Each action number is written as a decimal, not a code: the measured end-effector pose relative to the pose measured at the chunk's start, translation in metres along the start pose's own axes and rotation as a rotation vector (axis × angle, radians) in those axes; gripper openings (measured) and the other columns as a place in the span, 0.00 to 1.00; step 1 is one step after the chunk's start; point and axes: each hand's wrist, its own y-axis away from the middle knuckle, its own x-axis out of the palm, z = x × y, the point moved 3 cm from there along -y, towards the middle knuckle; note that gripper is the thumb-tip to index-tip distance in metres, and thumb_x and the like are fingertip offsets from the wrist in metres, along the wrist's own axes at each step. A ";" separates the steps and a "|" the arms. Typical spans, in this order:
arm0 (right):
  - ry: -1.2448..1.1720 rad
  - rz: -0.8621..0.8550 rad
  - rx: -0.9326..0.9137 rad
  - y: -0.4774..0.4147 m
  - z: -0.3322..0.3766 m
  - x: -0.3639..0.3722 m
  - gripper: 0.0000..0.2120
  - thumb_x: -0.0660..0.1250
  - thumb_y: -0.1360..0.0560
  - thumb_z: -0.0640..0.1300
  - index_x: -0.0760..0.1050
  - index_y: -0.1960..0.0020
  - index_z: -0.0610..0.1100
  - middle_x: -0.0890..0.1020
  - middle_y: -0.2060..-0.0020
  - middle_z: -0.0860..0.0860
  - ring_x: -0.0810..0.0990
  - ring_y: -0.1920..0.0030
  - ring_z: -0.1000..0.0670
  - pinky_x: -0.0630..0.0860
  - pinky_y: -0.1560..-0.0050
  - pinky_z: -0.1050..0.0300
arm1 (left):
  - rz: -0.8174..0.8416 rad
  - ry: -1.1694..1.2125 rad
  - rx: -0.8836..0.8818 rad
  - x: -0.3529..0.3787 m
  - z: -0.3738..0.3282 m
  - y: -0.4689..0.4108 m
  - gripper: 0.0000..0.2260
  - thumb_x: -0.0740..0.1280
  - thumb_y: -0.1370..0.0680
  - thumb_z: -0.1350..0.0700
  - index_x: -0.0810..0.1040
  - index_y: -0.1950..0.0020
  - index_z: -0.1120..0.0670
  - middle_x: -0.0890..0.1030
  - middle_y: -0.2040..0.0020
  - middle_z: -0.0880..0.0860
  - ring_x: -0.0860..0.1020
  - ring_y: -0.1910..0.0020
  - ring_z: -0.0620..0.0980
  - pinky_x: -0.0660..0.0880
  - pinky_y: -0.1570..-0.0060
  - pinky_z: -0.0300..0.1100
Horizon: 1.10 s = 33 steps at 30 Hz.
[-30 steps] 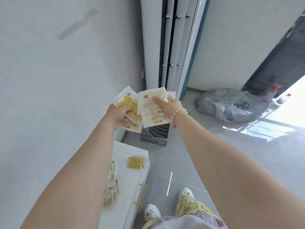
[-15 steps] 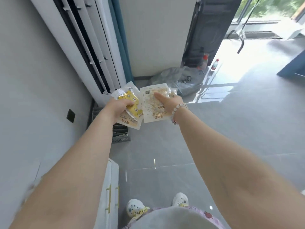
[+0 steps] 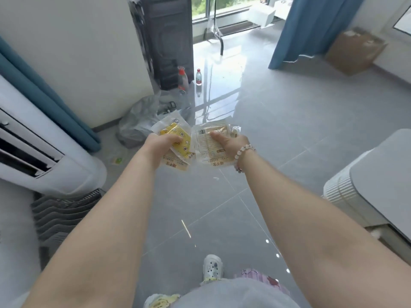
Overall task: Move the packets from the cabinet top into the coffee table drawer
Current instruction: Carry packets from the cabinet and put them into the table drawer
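Up in front of the chest, the yellow packets point(image 3: 178, 141) sit gripped in the left hand point(image 3: 159, 144), just beside the pale packets point(image 3: 206, 144) pinched under the right hand's point(image 3: 226, 142) thumb. Below lies grey floor point(image 3: 289, 121); a white table point(image 3: 378, 185) stands at right.

The left hand point(image 3: 159, 144) grips a yellow packet point(image 3: 178, 138) with little stars; the right hand point(image 3: 229, 141) grips a clear, tan one point(image 3: 205, 147).

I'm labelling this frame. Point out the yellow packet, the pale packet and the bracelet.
yellow packet point(image 3: 180, 138): head view, on its yellow printed face.
pale packet point(image 3: 205, 144): head view, on its printed back.
bracelet point(image 3: 244, 149): head view, on a bead.
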 end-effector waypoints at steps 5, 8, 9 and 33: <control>-0.078 -0.102 0.021 -0.015 -0.014 -0.064 0.35 0.75 0.38 0.61 0.74 0.40 0.40 0.82 0.50 0.47 0.83 0.52 0.46 0.79 0.45 0.49 | 0.140 -0.085 0.011 0.076 -0.012 -0.009 0.03 0.69 0.26 0.61 0.76 0.55 0.55 0.81 0.61 0.55 0.79 0.65 0.54 0.78 0.61 0.46; -0.152 -0.157 0.021 -0.021 -0.026 -0.086 0.42 0.75 0.37 0.62 0.68 0.32 0.40 0.81 0.45 0.46 0.81 0.47 0.45 0.76 0.41 0.48 | 0.196 -0.177 0.015 0.108 -0.017 -0.019 0.03 0.69 0.26 0.60 0.76 0.55 0.56 0.81 0.62 0.54 0.80 0.64 0.54 0.77 0.61 0.45; -0.170 -0.178 0.030 -0.024 -0.030 -0.092 0.41 0.74 0.37 0.62 0.69 0.32 0.40 0.81 0.45 0.46 0.81 0.46 0.45 0.76 0.40 0.49 | 0.215 -0.209 0.018 0.118 -0.019 -0.023 0.03 0.69 0.27 0.59 0.77 0.55 0.56 0.81 0.62 0.55 0.80 0.64 0.54 0.77 0.60 0.45; -0.631 -0.883 0.301 0.012 -0.116 -0.271 0.50 0.71 0.35 0.65 0.55 0.24 0.42 0.66 0.28 0.48 0.68 0.31 0.46 0.68 0.39 0.54 | 0.969 -0.820 0.162 0.421 -0.058 -0.015 0.03 0.69 0.27 0.60 0.77 0.59 0.54 0.80 0.65 0.52 0.80 0.70 0.48 0.75 0.73 0.36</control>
